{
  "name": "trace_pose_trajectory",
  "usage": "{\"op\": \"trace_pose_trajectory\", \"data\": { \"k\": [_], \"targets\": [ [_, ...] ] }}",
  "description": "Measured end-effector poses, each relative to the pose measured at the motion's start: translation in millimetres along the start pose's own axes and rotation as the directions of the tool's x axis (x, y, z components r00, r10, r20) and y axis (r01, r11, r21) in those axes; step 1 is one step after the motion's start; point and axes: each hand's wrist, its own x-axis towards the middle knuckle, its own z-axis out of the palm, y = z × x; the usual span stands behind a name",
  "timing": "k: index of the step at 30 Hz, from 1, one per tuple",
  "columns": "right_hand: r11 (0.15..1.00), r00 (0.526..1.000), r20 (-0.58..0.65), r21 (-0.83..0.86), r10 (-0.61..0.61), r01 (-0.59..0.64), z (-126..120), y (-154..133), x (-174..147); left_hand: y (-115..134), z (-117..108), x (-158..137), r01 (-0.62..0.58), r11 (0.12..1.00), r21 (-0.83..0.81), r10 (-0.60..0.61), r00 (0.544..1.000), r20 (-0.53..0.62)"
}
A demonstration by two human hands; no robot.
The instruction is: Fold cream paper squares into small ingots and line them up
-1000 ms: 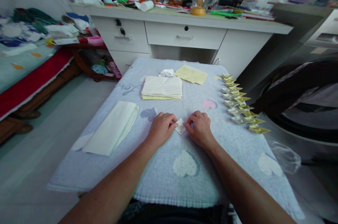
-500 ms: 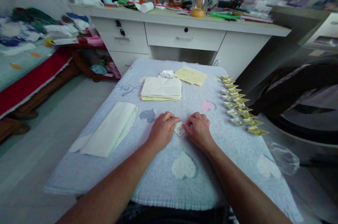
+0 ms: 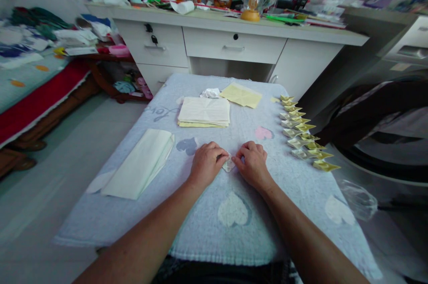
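A small folded piece of paper [image 3: 228,166] with printed marks lies between my two hands, low over the cloth-covered table [image 3: 203,239]. My left hand [image 3: 209,161] pinches its left edge between thumb and fingers. On the opposite edge, my right hand [image 3: 252,161] has thumb and forefinger closed on the paper, its other fingers curled. Part of the paper is hidden by the fingertips. Beyond the hands sits a stack of white and yellow paper sheets [image 3: 203,111]. Along the right side stand several folded paper boats [image 3: 302,139], yellow and whitish.
A folded pale paper or cloth bundle [image 3: 138,163] lies on the left. Yellow sheets [image 3: 241,95] and a crumpled white tissue [image 3: 210,93] are at the back. Behind stands a white desk [image 3: 234,45] crowded with jars and clutter. A front-loading washing machine [image 3: 377,141] is on the right.
Both hands stay almost in place on the folded paper. My left hand has shifted slightly to the right, its fingertips closer to those of my right hand.
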Motion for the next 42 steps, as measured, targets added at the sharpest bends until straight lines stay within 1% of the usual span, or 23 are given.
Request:
{"op": "trace_pose_trajectory", "data": {
  "k": [11,16,18,22,26,30,36,42],
  "targets": [
    [1.0,1.0,0.029,-0.019,-0.002,0.002,-1,3,0,2,-1,-1,0.035,0.999,0.015,-0.035,0.999,0.021],
    [0.998,0.999,0.001,-0.026,0.051,-0.051,-3,9,1,0,1,-1,0.034,0.999,0.033,-0.034,0.999,0.019],
    [0.999,0.999,-0.023,0.001,0.036,-0.036,-4,10,0,0,1,0,0.033,0.999,0.038,-0.033,0.999,0.019],
    [0.997,0.997,-0.052,0.04,-0.059,0.061,-4,4,-1,0,1,-1,0.027,0.999,0.045,-0.028,0.999,0.022],
    [0.992,0.992,-0.02,-0.031,-0.127,0.126,2,0,-1,1,1,-1,0.027,0.997,0.07,-0.029,0.999,0.027],
    [0.988,0.993,0.004,-0.095,-0.121,0.12,4,-1,0,2,-1,-2,0.035,0.995,0.098,-0.039,0.999,0.038],
    [0.987,0.995,0.012,-0.127,-0.098,0.098,3,-4,0,4,-5,-5,0.099,0.98,0.172,-0.101,0.995,0.008],
    [0.984,0.995,-0.005,-0.15,-0.099,0.097,5,-9,0,5,-5,-7,0.097,0.971,0.219,-0.097,0.995,-0.009]
  ]
}}
